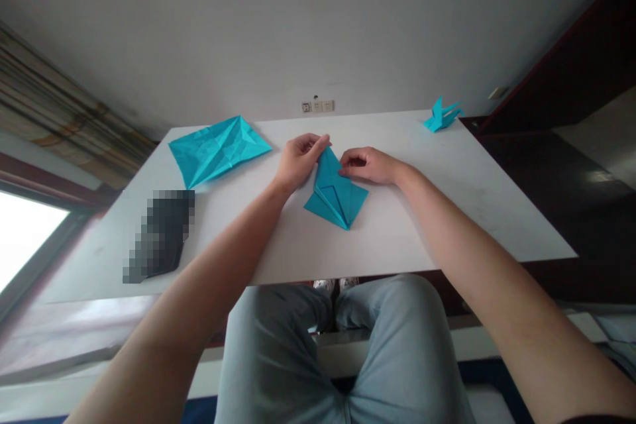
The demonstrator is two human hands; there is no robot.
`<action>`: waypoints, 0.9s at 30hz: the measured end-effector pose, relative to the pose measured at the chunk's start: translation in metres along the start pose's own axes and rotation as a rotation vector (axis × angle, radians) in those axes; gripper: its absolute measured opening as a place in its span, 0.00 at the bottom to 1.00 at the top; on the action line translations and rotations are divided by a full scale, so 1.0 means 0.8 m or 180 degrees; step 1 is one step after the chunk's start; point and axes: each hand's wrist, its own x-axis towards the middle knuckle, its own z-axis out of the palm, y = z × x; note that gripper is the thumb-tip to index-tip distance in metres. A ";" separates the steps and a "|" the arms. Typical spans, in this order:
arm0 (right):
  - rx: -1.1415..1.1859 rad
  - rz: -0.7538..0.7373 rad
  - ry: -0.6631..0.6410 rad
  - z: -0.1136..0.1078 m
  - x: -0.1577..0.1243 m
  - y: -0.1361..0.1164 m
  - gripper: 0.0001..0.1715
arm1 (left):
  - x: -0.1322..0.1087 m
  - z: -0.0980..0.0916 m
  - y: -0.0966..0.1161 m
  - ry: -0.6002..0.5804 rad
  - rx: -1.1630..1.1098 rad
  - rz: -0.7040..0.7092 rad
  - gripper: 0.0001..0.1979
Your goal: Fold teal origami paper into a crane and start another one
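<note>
Folded paper (328,169) turq.; table (392,232) wht.; jeans (278,351) lt. blue; curtain (64,99) striped.

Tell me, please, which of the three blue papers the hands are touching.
The flat folded paper, between the left hand and right hand. The wide creased sheet lies left, the winged figure far right, both untouched.

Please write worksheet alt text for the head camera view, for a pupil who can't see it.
A person's left hand and right hand touch opposite edges of a folded blue paper on a white table. A creased blue sheet lies left; a folded paper bird rests far right.
</note>
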 end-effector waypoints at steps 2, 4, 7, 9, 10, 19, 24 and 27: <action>0.0017 -0.0005 0.0034 0.000 0.001 0.001 0.21 | -0.002 -0.008 0.003 -0.0234 0.0136 -0.0035 0.38; 0.0033 -0.0014 0.0065 -0.001 0.001 0.002 0.22 | -0.003 -0.017 0.005 -0.0488 0.0224 -0.0094 0.39; 0.0068 -0.0045 0.0100 -0.002 0.003 0.003 0.22 | -0.003 -0.025 0.006 -0.0716 0.0188 -0.0182 0.38; 0.0105 -0.0051 0.0126 -0.003 0.004 0.004 0.23 | -0.003 -0.027 0.006 -0.0814 0.0124 -0.0260 0.33; 0.0112 -0.0048 0.0148 -0.003 0.004 0.004 0.23 | -0.002 -0.027 0.006 -0.0850 0.0102 -0.0293 0.31; -0.0297 -0.0050 0.0724 -0.013 -0.001 0.010 0.23 | 0.000 -0.027 0.001 -0.0904 0.0663 -0.0280 0.18; -0.0321 0.0075 0.0820 -0.015 0.000 0.022 0.22 | -0.004 -0.020 0.000 -0.0791 0.1010 -0.0046 0.10; -0.0303 0.0135 0.0771 -0.014 0.001 0.026 0.21 | -0.004 -0.019 0.001 -0.0807 0.1144 -0.0044 0.11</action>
